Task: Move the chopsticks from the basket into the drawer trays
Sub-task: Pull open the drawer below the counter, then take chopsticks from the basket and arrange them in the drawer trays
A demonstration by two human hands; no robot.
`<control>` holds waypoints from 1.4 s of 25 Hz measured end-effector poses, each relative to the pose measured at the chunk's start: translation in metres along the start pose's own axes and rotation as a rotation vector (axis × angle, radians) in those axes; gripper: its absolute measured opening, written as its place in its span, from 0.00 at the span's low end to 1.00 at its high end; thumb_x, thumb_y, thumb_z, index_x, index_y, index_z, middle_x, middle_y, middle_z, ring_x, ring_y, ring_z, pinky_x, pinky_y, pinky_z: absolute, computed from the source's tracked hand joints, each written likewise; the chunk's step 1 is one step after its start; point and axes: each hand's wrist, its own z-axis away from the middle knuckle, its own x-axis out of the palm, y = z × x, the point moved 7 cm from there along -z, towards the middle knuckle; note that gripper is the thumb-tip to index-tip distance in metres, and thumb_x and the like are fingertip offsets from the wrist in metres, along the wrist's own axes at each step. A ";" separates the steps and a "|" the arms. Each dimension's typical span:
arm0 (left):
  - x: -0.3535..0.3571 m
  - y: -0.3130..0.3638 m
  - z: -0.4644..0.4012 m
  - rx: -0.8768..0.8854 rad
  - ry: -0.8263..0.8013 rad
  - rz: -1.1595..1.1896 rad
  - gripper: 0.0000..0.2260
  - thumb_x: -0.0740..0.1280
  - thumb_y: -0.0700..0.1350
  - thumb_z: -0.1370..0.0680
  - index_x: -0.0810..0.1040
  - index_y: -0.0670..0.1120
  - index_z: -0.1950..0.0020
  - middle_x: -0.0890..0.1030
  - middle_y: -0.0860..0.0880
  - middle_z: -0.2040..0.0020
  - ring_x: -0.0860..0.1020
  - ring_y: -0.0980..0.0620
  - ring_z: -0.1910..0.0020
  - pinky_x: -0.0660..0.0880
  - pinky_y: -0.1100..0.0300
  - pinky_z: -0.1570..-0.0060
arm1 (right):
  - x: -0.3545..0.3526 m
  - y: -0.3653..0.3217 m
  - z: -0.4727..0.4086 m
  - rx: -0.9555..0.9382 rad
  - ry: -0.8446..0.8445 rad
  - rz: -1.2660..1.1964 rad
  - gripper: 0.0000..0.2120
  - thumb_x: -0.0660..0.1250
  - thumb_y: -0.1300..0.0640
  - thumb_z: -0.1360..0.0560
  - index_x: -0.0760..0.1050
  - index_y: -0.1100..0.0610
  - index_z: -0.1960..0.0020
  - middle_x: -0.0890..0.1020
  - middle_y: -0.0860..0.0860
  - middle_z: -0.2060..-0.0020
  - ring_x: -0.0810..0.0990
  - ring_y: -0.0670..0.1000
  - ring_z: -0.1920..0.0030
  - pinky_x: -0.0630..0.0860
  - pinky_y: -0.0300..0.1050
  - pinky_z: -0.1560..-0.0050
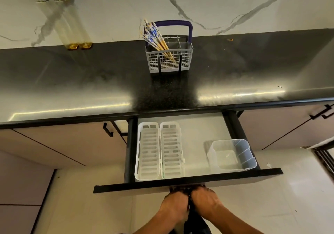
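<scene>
A dark, glossy surface (90, 82) runs under a white marbled wall, and below its front edge a drawer (188, 181) stands pulled out toward the person. The basket (169, 60) sits near the back of the surface, almost straight ahead of the hands and well apart from them — up and beyond the drawer. The chopsticks (157, 40) are all bundled in its left-hand compartment, tips down, their patterned ends leaning up and to the left, so their long axis is tilted rather than upright.

In the drawer, two white slotted trays (160, 150) lie side by side at the left, long sides running front to back, both bare; a clear plastic container (233, 156) sits apart at the right.

The left hand (174, 207) and right hand (205, 200) are low, just beneath the drawer's front edge, curled and pressed close together around something dark — what it is cannot be told. Neither holds a chopstick.

The basket lies about midway between them, perhaps slightly nearer the left. By my judgement the transfer has not begun; the reach must go forward over the open drawer.
</scene>
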 end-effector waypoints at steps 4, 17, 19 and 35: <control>-0.050 -0.004 0.051 0.230 0.124 0.202 0.22 0.64 0.53 0.22 0.71 0.52 0.28 0.75 0.53 0.31 0.73 0.53 0.32 0.68 0.61 0.32 | -0.033 -0.024 0.031 -0.060 -0.031 -0.026 0.14 0.61 0.58 0.21 0.76 0.58 0.37 0.78 0.57 0.39 0.78 0.59 0.39 0.75 0.53 0.40; -0.417 -0.050 0.047 0.333 1.230 0.406 0.23 0.68 0.45 0.21 0.70 0.45 0.26 0.75 0.50 0.30 0.72 0.55 0.31 0.69 0.58 0.32 | -0.394 -0.012 0.010 -0.266 0.856 -0.319 0.12 0.63 0.49 0.21 0.81 0.50 0.44 0.84 0.45 0.50 0.82 0.48 0.50 0.78 0.43 0.47; -0.440 -0.056 0.023 0.251 1.179 0.409 0.24 0.68 0.46 0.21 0.69 0.46 0.26 0.75 0.49 0.30 0.72 0.52 0.31 0.71 0.53 0.32 | -0.428 0.000 -0.020 -0.263 0.879 -0.353 0.11 0.63 0.49 0.22 0.81 0.54 0.48 0.85 0.49 0.53 0.82 0.50 0.54 0.81 0.51 0.51; -0.515 -0.096 -0.145 -0.077 0.855 -0.145 0.16 0.60 0.47 0.19 0.70 0.50 0.31 0.74 0.49 0.33 0.74 0.47 0.37 0.73 0.49 0.38 | -0.486 0.060 -0.203 -0.027 0.710 -0.013 0.18 0.68 0.57 0.24 0.73 0.54 0.34 0.77 0.54 0.38 0.74 0.56 0.36 0.73 0.52 0.36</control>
